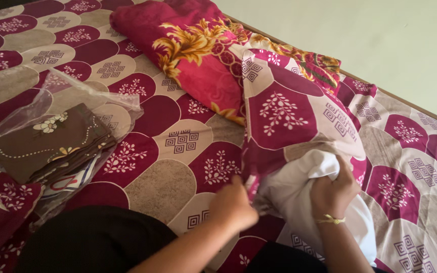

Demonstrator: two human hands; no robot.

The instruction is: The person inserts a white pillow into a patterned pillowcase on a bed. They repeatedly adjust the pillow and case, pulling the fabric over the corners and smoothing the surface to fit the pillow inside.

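Pillow [304,197] in pillowcase [289,111] on bed [178,167]

Hands [333,192] on white pillow [299,194]

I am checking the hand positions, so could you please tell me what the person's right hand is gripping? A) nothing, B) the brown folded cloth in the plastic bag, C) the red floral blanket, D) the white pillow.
D: the right hand is closed on the white pillow at the open end of the patterned pillowcase.
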